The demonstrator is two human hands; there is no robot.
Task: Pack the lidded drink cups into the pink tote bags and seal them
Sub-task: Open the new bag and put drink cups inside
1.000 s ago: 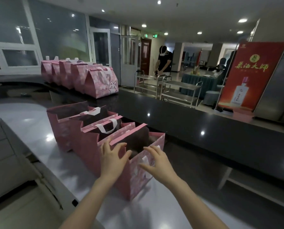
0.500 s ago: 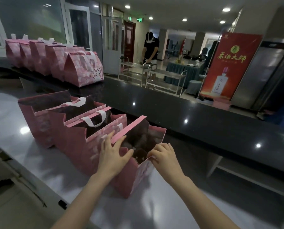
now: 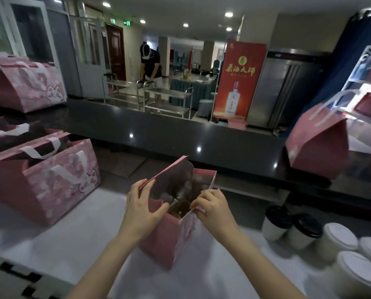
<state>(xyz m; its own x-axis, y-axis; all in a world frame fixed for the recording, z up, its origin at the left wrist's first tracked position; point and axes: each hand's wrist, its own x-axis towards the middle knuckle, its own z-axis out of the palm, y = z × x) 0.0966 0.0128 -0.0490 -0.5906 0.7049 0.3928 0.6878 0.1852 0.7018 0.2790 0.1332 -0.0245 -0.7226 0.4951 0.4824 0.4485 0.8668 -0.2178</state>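
Head view, the only one: we hold an open pink tote bag (image 3: 176,240) standing on the white counter (image 3: 76,240) right in front of us. Our left hand (image 3: 141,210) is curled on the bag's left top flap, thumb inside the mouth and fingers outside along the pink edge; our right hand (image 3: 212,209) pinches the near right rim w/ fingers closed on it. The bag's mouth is spread open, the interior is dark, and sth brownish sits inside, too blurred to say what. To the right of the bag, near but apart from it, stands a cluster of lidded drink cups: two white cups w/ black lids (image 3: 292,225) and, further right, cups w/ white lids (image 3: 342,253). To the left, more pink tote bags (image 3: 48,186) stand open w/ white handles, the nearest w/ a cartoon cat face printed at its lower corner. On the black ledge (image 3: 169,130) behind, closed pink bags (image 3: 27,89) sit at far left, one w/ a cat face too, and another closed bag (image 3: 318,145) at right w/ white handles up. Beyond the ledge a red banner (image 3: 239,80) shows a green round logo, four yellow Chinese characters (we can't read them w/ confidence) and a white bottle picture. A green exit sign (image 3: 127,23) glows above a dark door, and a person in dark clothes (image 3: 150,61) bends over a steel cart (image 3: 167,98).
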